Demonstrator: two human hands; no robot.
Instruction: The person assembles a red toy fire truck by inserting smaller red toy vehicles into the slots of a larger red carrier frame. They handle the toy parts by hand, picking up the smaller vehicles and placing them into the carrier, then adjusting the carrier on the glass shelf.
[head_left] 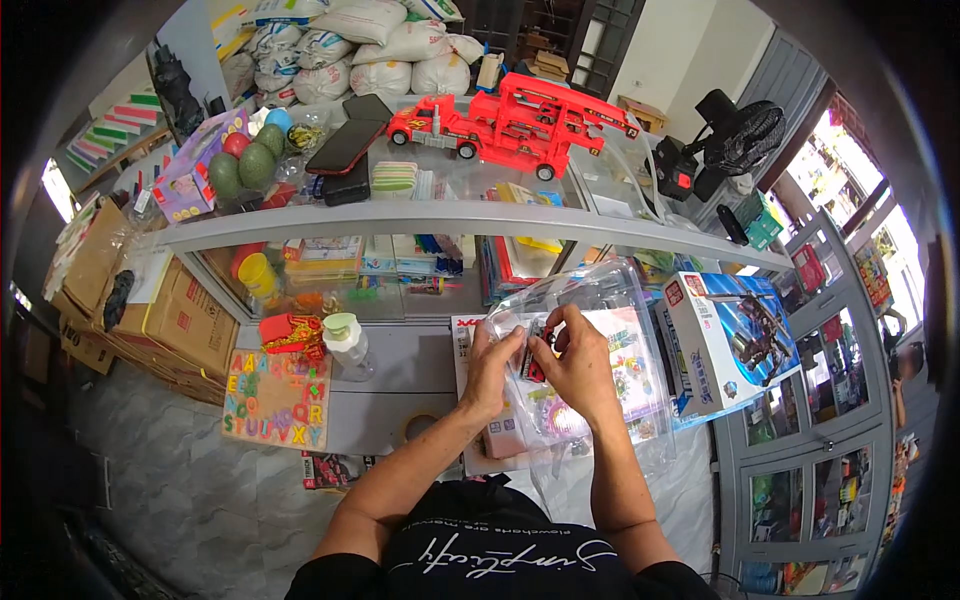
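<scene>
A large clear plastic blister shell (628,340) lies in front of me over a printed flat box (478,335). My left hand (488,372) is closed on the shell's left side, its thumb close to a small toy car (534,368) in red and black. From the right, my right hand (580,370) pinches that toy car with bent fingers. My fingers cover much of the car, so its full shape is hidden.
A red toy carrier truck (510,128) stands on the glass counter (460,215) ahead. A blue-and-white box (728,340) is at the right. On the left are a pump bottle (345,345), an alphabet board (275,400) and cardboard cartons (185,320). A black fan (735,140) stands behind.
</scene>
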